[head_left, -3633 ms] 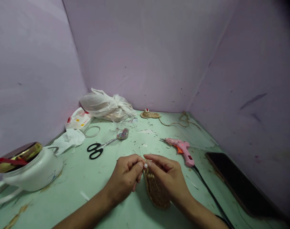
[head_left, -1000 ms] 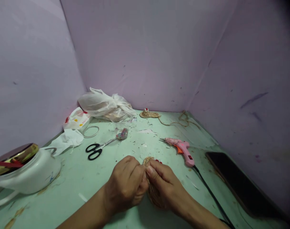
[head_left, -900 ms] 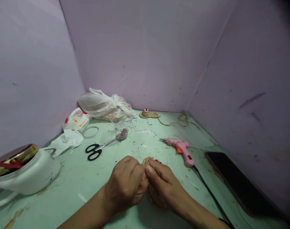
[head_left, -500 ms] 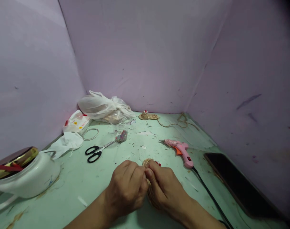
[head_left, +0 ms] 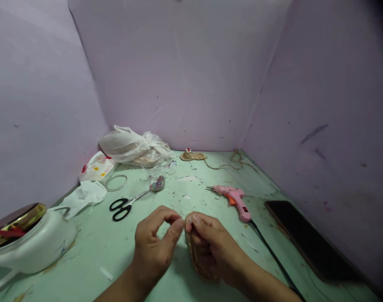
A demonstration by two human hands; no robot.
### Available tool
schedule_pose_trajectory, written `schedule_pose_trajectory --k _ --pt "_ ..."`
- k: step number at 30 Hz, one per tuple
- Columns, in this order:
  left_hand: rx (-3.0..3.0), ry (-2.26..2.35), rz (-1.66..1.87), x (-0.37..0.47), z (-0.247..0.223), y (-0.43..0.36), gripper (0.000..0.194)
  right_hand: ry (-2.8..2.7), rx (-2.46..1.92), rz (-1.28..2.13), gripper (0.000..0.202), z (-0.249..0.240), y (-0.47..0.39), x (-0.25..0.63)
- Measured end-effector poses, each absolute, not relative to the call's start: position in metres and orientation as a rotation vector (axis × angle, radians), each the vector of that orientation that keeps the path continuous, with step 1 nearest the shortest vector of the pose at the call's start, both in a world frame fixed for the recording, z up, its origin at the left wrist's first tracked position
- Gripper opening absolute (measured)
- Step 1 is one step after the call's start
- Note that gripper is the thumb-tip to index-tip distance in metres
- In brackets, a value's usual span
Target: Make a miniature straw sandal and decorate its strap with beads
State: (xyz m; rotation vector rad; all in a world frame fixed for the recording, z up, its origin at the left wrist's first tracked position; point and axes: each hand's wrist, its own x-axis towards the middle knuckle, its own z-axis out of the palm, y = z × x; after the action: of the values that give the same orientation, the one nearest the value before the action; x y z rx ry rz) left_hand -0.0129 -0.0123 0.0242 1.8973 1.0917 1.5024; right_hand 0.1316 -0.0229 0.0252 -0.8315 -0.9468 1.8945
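Note:
My right hand [head_left: 210,245] is closed round a small twine slipper [head_left: 196,264], tan and wound from coiled cord. Much of the slipper is covered by my fingers and palm. My left hand [head_left: 158,239] is just left of its upper end, thumb and forefinger tips brought together in a pinch. Whatever lies between those tips is too small to make out. At the back of the table, a second twine slipper [head_left: 193,156] with a red and white bead decoration trails a length of loose twine [head_left: 221,167].
A pink glue gun [head_left: 233,197] with a black cord and a dark phone [head_left: 311,239] lie on the right. Black-handled scissors [head_left: 125,207], a bag of beads [head_left: 157,183], a metal ring [head_left: 115,183], a white plastic bag [head_left: 131,147] and a white pot [head_left: 37,239] occupy the left.
My left hand has drawn slightly away from the right and turned, so its thumb and forefinger now show in a pinch. The right hand keeps hold of the slipper. The view has shifted a little.

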Motion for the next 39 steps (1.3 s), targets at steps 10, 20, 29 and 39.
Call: schedule_pose_trajectory --k 10,20,29,39 --pt "2.121 0.943 1.564 -0.01 0.028 -0.014 0.014 -1.38 -0.98 1.342 0.042 0.022 -0.021 0.129" --pt "1.142 1.013 1.23 -0.023 0.031 0.007 0.024 -0.939 -1.086 1.198 0.025 0.049 0.005 0.182" --pt "0.894 0.796 0.852 -0.002 0.028 0.026 0.054 -1.316 -0.974 1.402 0.015 0.032 -0.003 0.158" --pt "0.913 0.884 0.713 0.01 0.029 0.02 0.025 -1.45 -0.953 0.925 0.012 0.018 -0.003 0.163"
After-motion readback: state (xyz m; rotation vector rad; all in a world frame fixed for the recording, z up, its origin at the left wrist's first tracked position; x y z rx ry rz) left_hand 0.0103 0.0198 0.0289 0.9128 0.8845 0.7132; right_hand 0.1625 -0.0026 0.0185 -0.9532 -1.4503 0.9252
